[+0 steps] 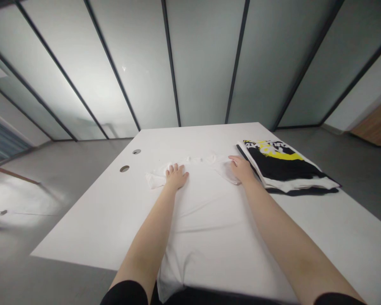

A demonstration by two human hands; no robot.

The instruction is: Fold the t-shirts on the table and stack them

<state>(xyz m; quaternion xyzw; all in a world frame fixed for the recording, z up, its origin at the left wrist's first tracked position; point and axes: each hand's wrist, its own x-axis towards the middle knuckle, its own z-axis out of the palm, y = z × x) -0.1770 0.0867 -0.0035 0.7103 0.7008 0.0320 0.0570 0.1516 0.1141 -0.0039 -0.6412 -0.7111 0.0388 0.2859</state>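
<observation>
A white T-shirt (206,212) lies spread on the white table, its collar toward the far side and its hem hanging over the near edge. Some creases run across its lower half. My left hand (176,176) rests flat on the shirt near the left shoulder, fingers spread. On the opposite side, my right hand (240,168) touches the right sleeve (227,171), with the index finger stretched out and the other fingers partly hidden. The left sleeve (155,180) sticks out past my left hand.
A stack of folded clothes (279,167), black, white and yellow, lies right of my right hand. Two round holes (124,168) pierce the white table (92,220) at its left. Frosted glass panels (203,63) with dark frames stand behind it.
</observation>
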